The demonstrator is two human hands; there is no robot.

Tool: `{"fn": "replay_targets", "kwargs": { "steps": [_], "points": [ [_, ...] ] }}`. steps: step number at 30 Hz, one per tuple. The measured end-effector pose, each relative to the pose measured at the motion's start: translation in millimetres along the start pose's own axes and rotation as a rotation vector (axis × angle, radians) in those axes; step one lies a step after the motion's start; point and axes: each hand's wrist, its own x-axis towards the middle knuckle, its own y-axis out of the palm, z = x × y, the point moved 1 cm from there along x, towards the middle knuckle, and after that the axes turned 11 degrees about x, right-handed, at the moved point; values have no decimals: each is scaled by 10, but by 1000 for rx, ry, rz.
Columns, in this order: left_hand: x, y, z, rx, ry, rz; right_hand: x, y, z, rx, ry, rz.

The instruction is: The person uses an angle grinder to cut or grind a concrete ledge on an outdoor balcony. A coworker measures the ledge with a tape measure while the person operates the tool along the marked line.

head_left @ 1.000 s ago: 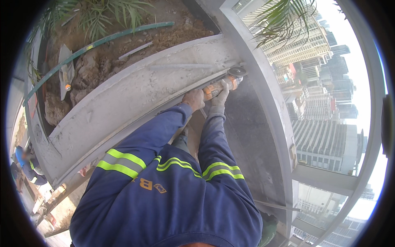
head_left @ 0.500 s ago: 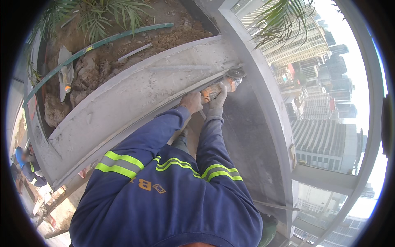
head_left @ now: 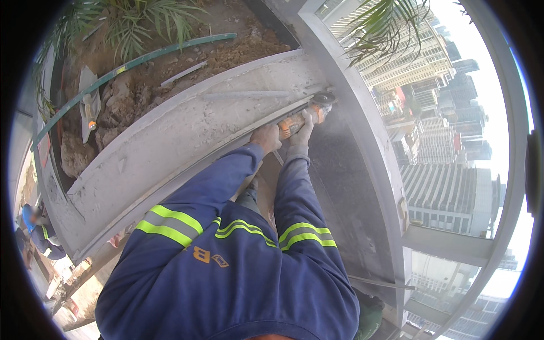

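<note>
Both hands, left hand (head_left: 266,137) and right hand (head_left: 302,135), apparently close fingers around an orange angle grinder (head_left: 303,116) against the concrete ledge (head_left: 187,130).

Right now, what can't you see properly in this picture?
- Head view: most of the orange angle grinder is covered by the left hand and right hand.
- Its disc is too small to tell whether it touches the concrete ledge.
- A person in blue at the left rim is blurred and cut off.
- The trowel in the soil is half buried.
</note>
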Motion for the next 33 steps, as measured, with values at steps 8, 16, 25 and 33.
{"fn": "replay_targets", "kwargs": {
  "steps": [8, 16, 25, 33],
  "points": [
    [-26, -39, -31, 27, 2, 20, 30, -29, -12, 17, -26, -2],
    [-64, 10, 40, 6, -3, 7, -236, 169, -15, 25, 29, -30],
    [-101, -25, 26, 11, -4, 28, -369, 329, 0, 55, 21, -12],
    [-55, -59, -38, 9, -10, 44, -53, 36, 4, 10, -31, 5]
  ]
}}
